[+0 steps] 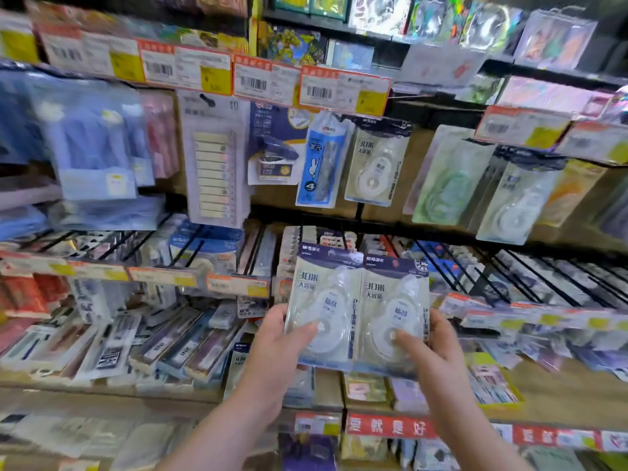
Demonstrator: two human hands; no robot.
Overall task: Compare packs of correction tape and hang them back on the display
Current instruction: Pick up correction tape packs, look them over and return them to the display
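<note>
I hold two matching packs of correction tape side by side in front of the display. My left hand [278, 345] grips the left pack [326, 300], thumb on its clear front. My right hand [428, 351] grips the right pack [394, 307] the same way. Both packs have a dark blue header and a pale card with a white tape dispenser under a clear blister. A third pack of the same kind [375, 164] hangs on a peg above them.
Black wire pegs [530, 277] stick out to the right of the packs. Orange price tags [343, 88] line the rails. A blue ruler pack [321, 161] and other tape packs [513, 198] hang nearby. Pen and ink boxes [176, 348] lie on the lower shelf.
</note>
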